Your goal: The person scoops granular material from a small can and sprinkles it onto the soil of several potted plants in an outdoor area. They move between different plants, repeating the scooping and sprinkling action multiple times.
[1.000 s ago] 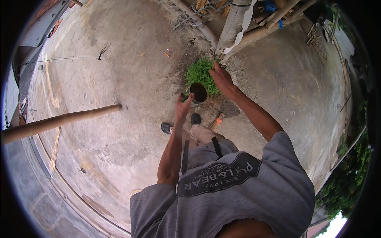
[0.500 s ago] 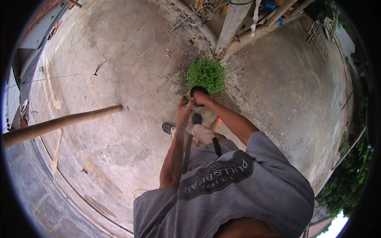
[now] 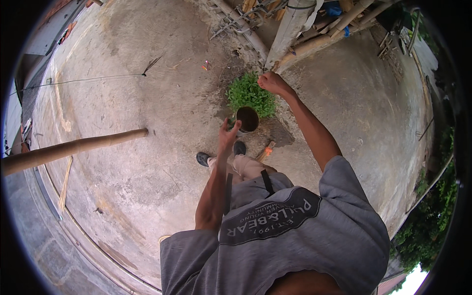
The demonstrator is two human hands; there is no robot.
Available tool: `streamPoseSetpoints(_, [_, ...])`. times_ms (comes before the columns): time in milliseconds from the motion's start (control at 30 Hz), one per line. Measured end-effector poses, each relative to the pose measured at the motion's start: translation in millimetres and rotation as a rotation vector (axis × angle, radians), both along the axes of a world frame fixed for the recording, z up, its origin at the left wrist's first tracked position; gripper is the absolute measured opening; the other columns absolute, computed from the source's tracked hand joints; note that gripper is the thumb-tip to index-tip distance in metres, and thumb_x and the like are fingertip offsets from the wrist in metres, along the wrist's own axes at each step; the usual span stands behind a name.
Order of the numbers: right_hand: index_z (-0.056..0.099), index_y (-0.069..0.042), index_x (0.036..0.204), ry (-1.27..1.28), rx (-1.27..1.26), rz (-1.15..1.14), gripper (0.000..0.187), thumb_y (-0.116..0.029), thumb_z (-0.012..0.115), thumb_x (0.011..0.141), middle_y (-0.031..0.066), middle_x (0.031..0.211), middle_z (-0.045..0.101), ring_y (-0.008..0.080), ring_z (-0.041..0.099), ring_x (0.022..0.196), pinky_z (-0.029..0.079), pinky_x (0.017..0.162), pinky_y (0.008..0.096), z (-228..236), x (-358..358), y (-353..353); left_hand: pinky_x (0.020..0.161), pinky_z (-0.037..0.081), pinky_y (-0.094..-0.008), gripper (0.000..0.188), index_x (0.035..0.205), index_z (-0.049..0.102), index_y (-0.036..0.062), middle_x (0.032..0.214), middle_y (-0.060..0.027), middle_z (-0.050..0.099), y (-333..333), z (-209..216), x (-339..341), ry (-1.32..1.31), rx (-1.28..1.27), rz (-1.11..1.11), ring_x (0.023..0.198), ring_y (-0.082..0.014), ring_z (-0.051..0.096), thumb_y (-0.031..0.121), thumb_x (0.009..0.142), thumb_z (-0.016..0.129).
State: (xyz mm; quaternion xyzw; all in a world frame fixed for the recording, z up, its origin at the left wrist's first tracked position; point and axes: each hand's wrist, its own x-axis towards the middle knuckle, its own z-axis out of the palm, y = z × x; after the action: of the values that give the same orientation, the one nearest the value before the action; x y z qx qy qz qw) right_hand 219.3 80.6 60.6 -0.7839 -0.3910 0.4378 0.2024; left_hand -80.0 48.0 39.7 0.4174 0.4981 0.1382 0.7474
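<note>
Round container (image 3: 247, 119), open top facing up, dark brown inside, contents too dark to tell, is up off the concrete floor (image 3: 162, 103), overlapping the near edge of the leafy green plant (image 3: 246, 91) in view. Left hand (image 3: 228, 133) grips it by its left side, thumb near the rim. Right hand (image 3: 271, 82) is apart from the container, fingers curled in, over the plant's right edge; can't tell if anything's inside the curl.

Left hand (image 3: 228, 133) holding round container (image 3: 247, 119), right hand (image 3: 269, 82) (fingers curled) by leafy plants (image 3: 242, 92)
</note>
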Motion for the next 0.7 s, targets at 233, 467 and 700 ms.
streamPoseSetpoints(233, [0.058,0.002,0.087,-0.197,-0.057,-0.056,0.039,-0.030,0.040,0.100,0.0137,0.091,0.063,0.0272,0.062,0.089,0.047,0.085,0.0386,24.6,-8.3,3.6,0.088,0.051,-0.0415,0.100,0.147,0.023,-0.0016,0.124,-0.0185,0.050,-4.3,-13.3,-12.8,0.042,-0.037,0.027,0.111,-0.0272,0.055,0.055,0.079,0.070])
streamPoseSetpoints(467, [0.063,-0.001,0.104,0.130,0.046,-0.034,0.035,-0.031,0.047,0.100,0.0094,0.094,0.065,0.0201,0.063,0.094,0.051,0.084,0.0386,2.4,-38.0,-34.3,0.090,0.050,-0.0426,0.101,0.148,0.023,0.0001,0.129,-0.0192,0.047,-1.3,-10.4,-11.3,0.075,-0.047,0.003,0.116,-0.0276,0.052,0.055,0.078,0.071])
streamPoseSetpoints(700, [0.063,0.004,0.103,0.288,-0.184,0.232,0.031,-0.023,0.053,0.094,0.0171,0.100,0.066,0.0244,0.064,0.084,0.049,0.072,0.0371,-28.7,-131.2,-63.2,0.091,0.048,-0.0420,0.093,0.148,0.023,0.0018,0.120,-0.0144,0.051,-10.6,-14.8,-5.8,-0.011,-0.054,-0.017,0.113,-0.0240,0.053,0.049,0.083,0.069])
